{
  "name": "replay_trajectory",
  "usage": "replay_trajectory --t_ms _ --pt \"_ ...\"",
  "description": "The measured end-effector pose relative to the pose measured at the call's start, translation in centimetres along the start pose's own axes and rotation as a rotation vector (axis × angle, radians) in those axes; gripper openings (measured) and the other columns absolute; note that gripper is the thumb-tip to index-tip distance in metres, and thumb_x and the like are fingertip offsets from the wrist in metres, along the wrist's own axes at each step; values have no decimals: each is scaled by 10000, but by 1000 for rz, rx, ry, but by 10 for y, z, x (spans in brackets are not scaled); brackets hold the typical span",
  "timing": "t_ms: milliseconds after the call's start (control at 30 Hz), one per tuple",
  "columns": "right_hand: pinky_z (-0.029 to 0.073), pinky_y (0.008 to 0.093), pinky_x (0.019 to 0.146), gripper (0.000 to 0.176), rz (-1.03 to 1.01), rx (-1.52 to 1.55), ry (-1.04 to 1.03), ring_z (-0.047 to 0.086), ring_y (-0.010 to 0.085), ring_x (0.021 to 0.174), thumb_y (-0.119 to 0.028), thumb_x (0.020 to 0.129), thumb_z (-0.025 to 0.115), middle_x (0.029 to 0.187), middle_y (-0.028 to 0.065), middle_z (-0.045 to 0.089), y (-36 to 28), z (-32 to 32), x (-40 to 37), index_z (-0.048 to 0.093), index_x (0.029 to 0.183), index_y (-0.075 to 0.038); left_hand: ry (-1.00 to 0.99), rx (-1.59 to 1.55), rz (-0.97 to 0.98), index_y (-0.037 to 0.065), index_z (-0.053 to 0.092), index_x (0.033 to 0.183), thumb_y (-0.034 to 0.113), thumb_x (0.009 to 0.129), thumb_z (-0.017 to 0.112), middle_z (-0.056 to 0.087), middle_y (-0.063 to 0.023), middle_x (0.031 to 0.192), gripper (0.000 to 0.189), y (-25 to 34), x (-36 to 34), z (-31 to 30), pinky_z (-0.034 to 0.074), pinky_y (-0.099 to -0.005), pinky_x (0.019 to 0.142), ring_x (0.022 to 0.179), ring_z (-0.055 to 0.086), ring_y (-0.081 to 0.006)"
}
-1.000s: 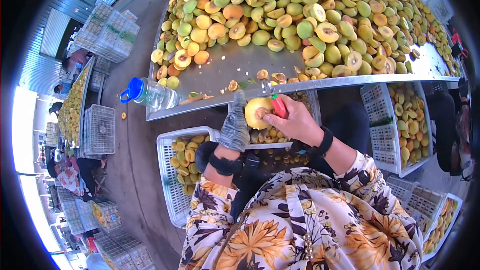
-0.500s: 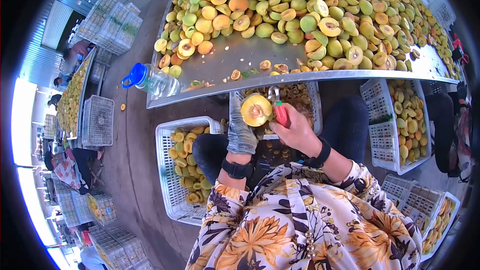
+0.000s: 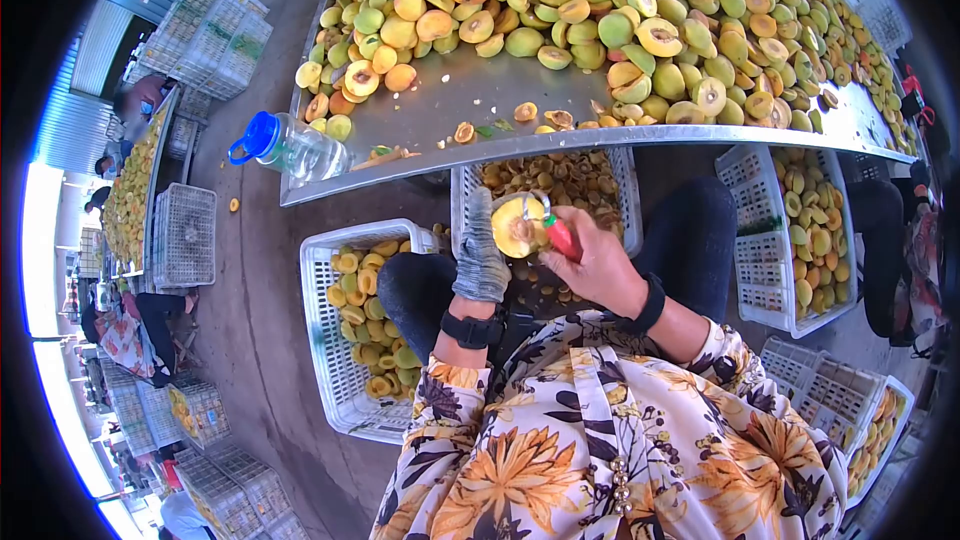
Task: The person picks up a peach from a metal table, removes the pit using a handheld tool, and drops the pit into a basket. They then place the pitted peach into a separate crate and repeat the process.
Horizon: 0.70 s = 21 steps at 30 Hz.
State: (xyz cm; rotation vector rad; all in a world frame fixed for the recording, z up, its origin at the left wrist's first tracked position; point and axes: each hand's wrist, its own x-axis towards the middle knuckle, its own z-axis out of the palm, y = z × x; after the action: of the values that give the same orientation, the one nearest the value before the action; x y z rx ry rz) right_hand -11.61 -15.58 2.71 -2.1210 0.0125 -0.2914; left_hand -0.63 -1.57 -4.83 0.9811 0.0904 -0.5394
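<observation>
A grey knitted glove (image 3: 478, 270) is worn on the left hand (image 3: 481, 258), black bands (image 3: 470, 330) on both wrists. A cream blouse (image 3: 600, 440) printed with orange flowers is seen at six o'clock.

Left hand (image 3: 480, 258) with fruit half (image 3: 516, 230) and right hand (image 3: 598, 262) with red-handled tool (image 3: 563, 238) fill the gap between table edge (image 3: 680, 137) and lap. Above: fruit pile (image 3: 600, 10) blocks most of the table; only a bare strip (image 3: 450, 100) near the edge is passable, scraps on it. Bottle (image 3: 290, 150) lies at the left corner. Below: middle crate (image 3: 629, 202), left crate (image 3: 312, 310), right crate (image 3: 748, 260) ring the knees. Floor (image 3: 250, 270) left is open.
</observation>
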Motion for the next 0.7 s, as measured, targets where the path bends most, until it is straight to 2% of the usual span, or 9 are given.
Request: replay_trajectory --t_ms 100,167,200,233,300,333,467,600,700 --pt "474 335 486 501 -47 81 43 601 280 546 -215 781 656 714 161 597 3 -6 2 393 1153 -8 -25 164 60 12 543 1041 500 873 436 613 -122 914 527 16 -18 21 545 -284 616 748 629 -185" --pt "423 243 403 444 482 615 -263 530 128 458 -211 817 621 681 77 584 -6 -15 6 402 1147 -10 -382 428 -328 31 552 1025 423 902 430 613 -129 910 429 49 -30 23 544 -285 552 714 637 -183" --pt "359 178 365 388 497 846 -214 439 34 436 -212 851 584 654 19 546 -7 -13 4 420 1148 -22 -663 -10 -507 41 581 992 429 907 419 627 -110 869 429 60 -24 18 529 -262 595 732 627 -157" --pt "360 193 361 373 564 921 -198 431 51 414 -219 862 574 634 28 533 -4 -13 4 434 1146 -23 -140 311 -223 45 612 944 527 875 412 634 -90 814 527 34 -29 27 500 -233 651 728 608 -138" --pt "351 194 355 384 599 916 -234 426 51 408 -213 857 584 623 24 518 -4 -14 8 429 1155 -27 -168 663 -74 54 622 946 564 862 408 634 -61 778 559 38 -36 31 471 -216 703 738 591 -125" --pt "347 198 351 386 608 876 -259 419 55 398 -205 849 598 614 27 511 -1 -11 9 437 1153 -31 -132 625 -327 63 600 1005 555 878 376 634 -46 796 555 56 -42 48 481 -213 610 690 595 -115" --pt "345 207 344 299 644 911 -122 411 65 383 -147 839 592 601 26 503 -2 -5 14 472 1088 -33 -162 191 -140 74 591 1023 570 881 340 628 -15 768 574 30 -35 41 424 -177 410 558 572 -80" --pt "337 215 324 234 657 964 16 392 70 356 -117 827 595 552 13 481 -8 6 25 488 1020 -37 -106 -13 76 41 483 1172 454 896 429 589 -79 961 500 19 -40 54 504 -275 691 807 585 -157" --pt "413 249 399 338 545 517 35 505 117 428 -145 783 655 643 55 554 -18 15 29 485 1038 -5 11 -193 7 35 517 1115 414 891 470 595 -77 924 443 21 -32 50 502 -270 695 787 583 -149"
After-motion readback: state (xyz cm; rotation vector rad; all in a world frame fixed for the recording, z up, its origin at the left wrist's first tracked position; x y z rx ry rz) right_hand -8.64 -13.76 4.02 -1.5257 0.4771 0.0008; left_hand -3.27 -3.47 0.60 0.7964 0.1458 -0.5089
